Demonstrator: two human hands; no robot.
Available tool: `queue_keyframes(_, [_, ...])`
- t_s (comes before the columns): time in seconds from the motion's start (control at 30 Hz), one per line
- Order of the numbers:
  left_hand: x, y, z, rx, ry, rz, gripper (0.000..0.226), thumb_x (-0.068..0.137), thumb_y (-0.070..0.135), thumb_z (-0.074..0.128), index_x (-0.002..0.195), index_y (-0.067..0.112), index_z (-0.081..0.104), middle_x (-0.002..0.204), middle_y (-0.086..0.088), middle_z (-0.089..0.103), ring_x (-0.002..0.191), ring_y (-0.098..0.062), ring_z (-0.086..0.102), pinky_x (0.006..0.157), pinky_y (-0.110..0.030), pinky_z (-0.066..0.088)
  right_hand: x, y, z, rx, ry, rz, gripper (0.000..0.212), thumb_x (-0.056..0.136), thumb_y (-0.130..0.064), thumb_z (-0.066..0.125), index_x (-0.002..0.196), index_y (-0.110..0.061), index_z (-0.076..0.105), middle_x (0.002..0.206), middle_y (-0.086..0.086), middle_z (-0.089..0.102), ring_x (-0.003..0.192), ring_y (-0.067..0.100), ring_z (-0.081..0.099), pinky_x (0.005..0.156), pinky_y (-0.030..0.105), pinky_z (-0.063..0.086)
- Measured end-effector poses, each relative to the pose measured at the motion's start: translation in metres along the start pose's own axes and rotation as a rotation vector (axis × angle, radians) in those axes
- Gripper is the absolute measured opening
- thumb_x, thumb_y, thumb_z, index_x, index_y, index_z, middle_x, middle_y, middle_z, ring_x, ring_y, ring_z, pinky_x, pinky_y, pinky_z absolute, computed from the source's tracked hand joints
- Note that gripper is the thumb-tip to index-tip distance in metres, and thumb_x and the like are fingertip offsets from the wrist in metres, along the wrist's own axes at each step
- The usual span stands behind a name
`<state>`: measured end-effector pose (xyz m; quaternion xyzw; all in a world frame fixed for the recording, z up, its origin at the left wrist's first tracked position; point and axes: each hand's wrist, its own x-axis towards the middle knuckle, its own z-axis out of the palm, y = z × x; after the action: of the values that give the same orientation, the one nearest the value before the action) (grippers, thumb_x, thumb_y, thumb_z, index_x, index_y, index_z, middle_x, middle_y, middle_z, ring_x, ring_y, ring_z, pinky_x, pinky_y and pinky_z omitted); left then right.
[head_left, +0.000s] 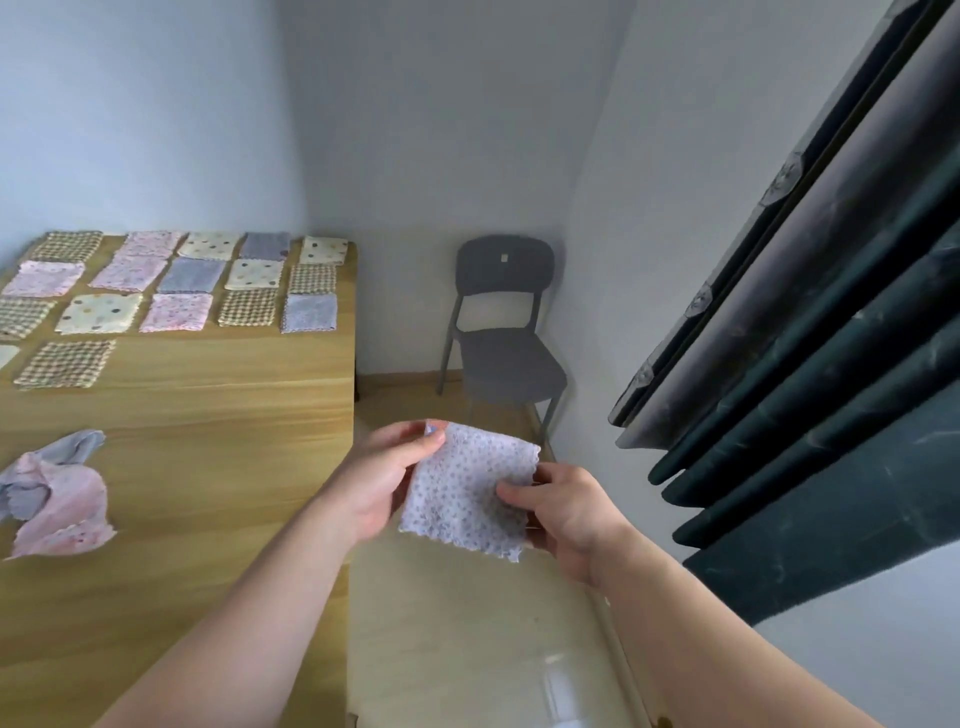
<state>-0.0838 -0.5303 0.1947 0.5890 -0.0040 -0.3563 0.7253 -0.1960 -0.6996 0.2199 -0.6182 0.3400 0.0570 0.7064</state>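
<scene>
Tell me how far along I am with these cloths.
Done: over a dozen cloths lie flat in rows at the far end of the table. In hand: left grip and right grip pinch a blue-dotted cloth beside the table, not yet laid down. Left: a crumpled pile of pink and blue ones.

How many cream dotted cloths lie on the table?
4 cream dotted cloths: two in the far row, one in the second, one in the third. A cream piece cut off at left may be a fifth.
</scene>
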Motion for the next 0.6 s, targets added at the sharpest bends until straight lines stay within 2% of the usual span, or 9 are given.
queue_keyframes(0.1, [0.032,0.01,0.024,0.019,-0.101,-0.098,0.026,0.098,0.012,0.06,0.122,0.008,0.069,0.117,-0.012,0.074,0.111,-0.028,0.07,0.098,-0.045,0.053,0.039,-0.026,-0.026,-0.026,0.052,-0.023,0.009,0.091,0.0,0.07,0.098,-0.005,0.073,0.101,0.011,0.077,0.09,0.028,0.075,0.077,0.041,0.062])
queue_keyframes(0.17, [0.055,0.018,0.031,0.057,-0.038,-0.111,0.027,0.096,0.001,0.056,0.12,0.006,0.068,0.115,-0.014,0.075,0.109,-0.029,0.071,0.092,-0.042,0.055,0.07,-0.041,-0.033,-0.023,0.055,-0.007,0.008,0.091,0.0,0.07,0.097,-0.004,0.072,0.102,0.013,0.077,0.094,0.031,0.074,0.086,0.048,0.061])
queue_keyframes(0.2, [0.065,0.021,0.031,0.084,0.016,-0.115,0.029,0.095,-0.005,0.054,0.118,0.006,0.068,0.113,-0.014,0.075,0.107,-0.03,0.072,0.09,-0.041,0.055,0.084,-0.047,-0.032,-0.022,0.042,0.006,0.008,0.091,0.0,0.07,0.098,-0.003,0.072,0.102,0.013,0.077,0.093,0.031,0.074,0.086,0.049,0.061])
queue_keyframes(0.27, [0.083,0.028,0.026,0.103,0.162,-0.132,0.031,0.092,-0.011,0.054,0.115,0.007,0.065,0.109,-0.016,0.075,0.105,-0.031,0.072,0.092,-0.043,0.056,0.111,-0.057,-0.027,-0.031,0.001,0.033,0.009,0.091,0.0,0.07,0.1,-0.002,0.071,0.1,0.012,0.077,0.088,0.028,0.075,0.076,0.042,0.063])
queue_keyframes(0.33, [0.109,0.031,0.011,0.102,0.336,-0.14,0.038,0.085,-0.008,0.066,0.118,0.012,0.059,0.108,-0.014,0.073,0.102,-0.03,0.072,0.095,-0.045,0.056,0.144,-0.07,-0.017,-0.041,-0.078,0.06,0.011,0.092,0.0,0.069,0.102,-0.001,0.069,0.099,0.012,0.077,0.085,0.025,0.076,0.068,0.036,0.061])
queue_keyframes(0.37, [0.122,0.035,0.001,0.124,0.42,-0.133,0.043,0.08,-0.003,0.074,0.117,0.013,0.059,0.108,-0.013,0.072,0.1,-0.028,0.072,0.092,-0.043,0.057,0.167,-0.08,-0.008,-0.054,-0.123,0.076,0.011,0.093,0.0,0.068,0.103,-0.001,0.069,0.1,0.012,0.077,0.084,0.024,0.076,0.067,0.035,0.061])
queue_keyframes(0.43, [0.14,0.046,-0.015,0.227,0.547,-0.104,0.041,0.072,0.008,0.083,0.106,0.016,0.061,0.103,-0.006,0.07,0.09,-0.022,0.067,0.076,-0.033,0.051,0.202,-0.095,0.009,-0.084,-0.186,0.102,0.01,0.094,0.0,0.065,0.104,-0.001,0.068,0.099,0.013,0.076,0.081,0.023,0.076,0.066,0.035,0.061])
queue_keyframes(0.53, [0.16,0.062,-0.041,0.338,0.673,-0.006,0.02,0.082,0.004,0.076,0.085,0.016,0.059,0.086,0.0,0.063,0.078,-0.018,0.056,0.065,-0.028,0.041,0.248,-0.12,0.041,-0.16,-0.327,0.127,0.014,0.095,0.0,0.061,0.107,-0.001,0.068,0.093,0.011,0.076,0.08,0.025,0.074,0.074,0.041,0.063])
queue_keyframes(0.6, [0.172,0.075,-0.058,0.317,0.752,0.057,0.02,0.083,-0.004,0.071,0.075,0.012,0.063,0.072,0.005,0.064,0.075,-0.016,0.056,0.062,-0.022,0.042,0.278,-0.141,0.062,-0.243,-0.428,0.161,0.017,0.094,0.0,0.06,0.109,0.001,0.068,0.087,0.011,0.072,0.075,0.025,0.068,0.08,0.042,0.063])
